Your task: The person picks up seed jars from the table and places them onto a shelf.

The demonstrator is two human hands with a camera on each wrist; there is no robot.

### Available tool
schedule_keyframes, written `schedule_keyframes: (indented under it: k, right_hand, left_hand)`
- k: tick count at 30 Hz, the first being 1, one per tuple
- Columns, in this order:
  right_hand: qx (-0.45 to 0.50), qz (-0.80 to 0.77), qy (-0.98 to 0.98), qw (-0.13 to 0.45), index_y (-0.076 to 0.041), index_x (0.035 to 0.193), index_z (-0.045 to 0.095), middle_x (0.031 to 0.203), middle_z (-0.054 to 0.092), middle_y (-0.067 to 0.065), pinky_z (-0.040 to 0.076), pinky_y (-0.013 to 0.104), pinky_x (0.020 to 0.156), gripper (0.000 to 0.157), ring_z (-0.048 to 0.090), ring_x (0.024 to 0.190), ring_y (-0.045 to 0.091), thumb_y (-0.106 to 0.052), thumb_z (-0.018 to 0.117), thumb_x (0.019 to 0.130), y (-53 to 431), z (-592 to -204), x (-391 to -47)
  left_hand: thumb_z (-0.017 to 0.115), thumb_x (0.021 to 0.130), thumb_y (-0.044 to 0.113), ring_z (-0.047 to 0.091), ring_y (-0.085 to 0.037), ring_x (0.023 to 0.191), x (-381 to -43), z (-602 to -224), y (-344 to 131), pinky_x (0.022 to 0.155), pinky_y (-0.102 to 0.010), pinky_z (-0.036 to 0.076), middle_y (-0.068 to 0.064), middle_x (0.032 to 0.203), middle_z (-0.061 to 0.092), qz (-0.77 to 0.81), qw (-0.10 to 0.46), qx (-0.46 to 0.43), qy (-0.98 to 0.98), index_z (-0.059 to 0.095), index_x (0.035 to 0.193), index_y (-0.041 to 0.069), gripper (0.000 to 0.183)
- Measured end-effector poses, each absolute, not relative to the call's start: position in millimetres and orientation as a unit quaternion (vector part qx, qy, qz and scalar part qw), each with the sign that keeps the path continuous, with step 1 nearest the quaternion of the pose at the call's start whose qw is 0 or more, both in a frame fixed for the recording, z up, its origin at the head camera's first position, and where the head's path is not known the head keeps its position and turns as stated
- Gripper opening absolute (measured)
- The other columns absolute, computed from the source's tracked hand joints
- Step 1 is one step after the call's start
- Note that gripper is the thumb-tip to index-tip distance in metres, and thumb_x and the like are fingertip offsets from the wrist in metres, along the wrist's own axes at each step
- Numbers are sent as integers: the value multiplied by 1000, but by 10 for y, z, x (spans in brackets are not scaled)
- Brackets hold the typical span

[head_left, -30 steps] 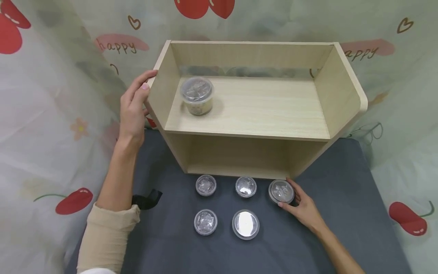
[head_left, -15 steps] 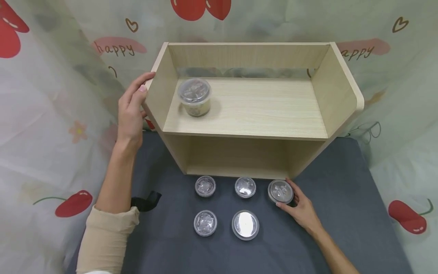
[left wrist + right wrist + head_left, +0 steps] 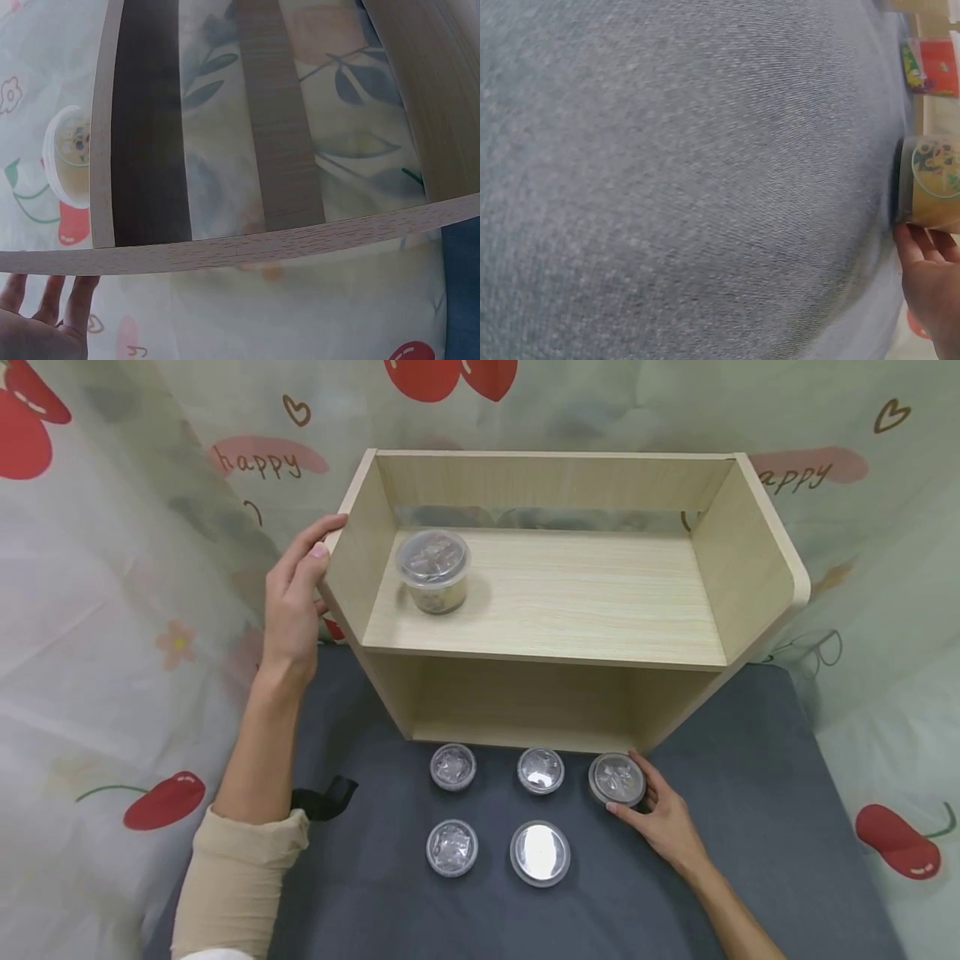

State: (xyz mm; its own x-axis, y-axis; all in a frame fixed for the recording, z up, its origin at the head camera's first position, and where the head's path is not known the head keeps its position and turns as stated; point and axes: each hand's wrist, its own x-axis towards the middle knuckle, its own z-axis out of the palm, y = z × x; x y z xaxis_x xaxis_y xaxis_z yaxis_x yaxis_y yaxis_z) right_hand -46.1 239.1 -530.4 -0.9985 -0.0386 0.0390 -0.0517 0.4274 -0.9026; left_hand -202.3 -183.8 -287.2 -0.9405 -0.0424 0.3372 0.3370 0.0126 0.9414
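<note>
A two-tier pale wooden shelf [image 3: 592, 597] stands at the back of the table. My left hand [image 3: 291, 597] holds its left side panel near the top; in the left wrist view the fingertips [image 3: 81, 292] lie against the panel's edge. On the upper tier, at the left, sits a clear lidded plastic tub [image 3: 435, 572] with pale contents. My right hand [image 3: 663, 827] grips another lidded tub [image 3: 617, 778] at its right side, by the shelf's lower front edge. The right wrist view shows this tub with a cartoon label [image 3: 936, 169] and yellowish contents.
Two tubs [image 3: 453, 767] [image 3: 540, 771] stand left of the held one, in the same row. Nearer me are a smaller tub [image 3: 452, 848] and a wider tub [image 3: 539, 853]. A black strap [image 3: 326, 798] lies by the left sleeve. Printed curtains [image 3: 112, 652] surround the dark cloth-covered table [image 3: 750, 760].
The head view shifts slightly. Both hands, the shelf and the tubs keep their places relative to each other.
</note>
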Motion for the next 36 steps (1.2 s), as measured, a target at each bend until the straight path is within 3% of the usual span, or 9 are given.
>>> schedule_keyframes:
  k: [5,10,14,20,27,36]
  right_hand:
    - [34,552,-833,17,4,150,35,143,47,30,46,11,89,84,51,119,-1,0,81,80,2411,-5301,-466]
    - [33,566,-823,15,-5,153,34,142,48,27,48,11,86,87,53,115,-6,-2,82,81,2469,-5447,-498]
    - [22,561,-828,8,-12,154,35,142,50,22,49,12,84,87,55,114,-3,-10,83,81,2498,-5496,-500]
    - [40,557,-829,-2,-12,154,37,143,49,19,50,15,84,87,59,115,8,-11,84,80,2517,-5437,-499]
    - [61,565,-823,0,-13,153,39,144,48,18,49,14,86,87,58,114,2,-8,84,79,2496,-5324,-499]
    - [93,603,-792,18,-9,152,39,141,49,18,50,17,87,87,59,114,6,3,83,77,2419,-5068,-534]
  left_hand:
    - [45,103,27,56,-26,106,-2026,-2865,-1831,81,-38,49,-5,138,55,-696,135,-106,-697,62,135,19,37]
    - [45,103,27,56,-25,107,-2027,-2857,-1832,81,-37,50,-5,138,55,-695,138,-105,-698,63,135,19,37]
    - [45,103,27,56,-25,107,-2025,-2857,-1829,81,-37,49,-5,138,55,-694,136,-105,-699,62,135,19,37]
    - [46,103,27,57,-25,104,-2023,-2864,-1823,79,-35,50,-11,131,58,-702,138,-102,-691,63,134,18,36]
    - [45,104,27,58,-25,100,-2019,-2877,-1815,78,-35,51,-14,124,59,-704,143,-107,-688,63,134,17,36]
    - [44,104,27,58,-26,101,-2015,-2878,-1810,79,-35,50,-13,123,59,-703,144,-109,-688,63,134,17,36]
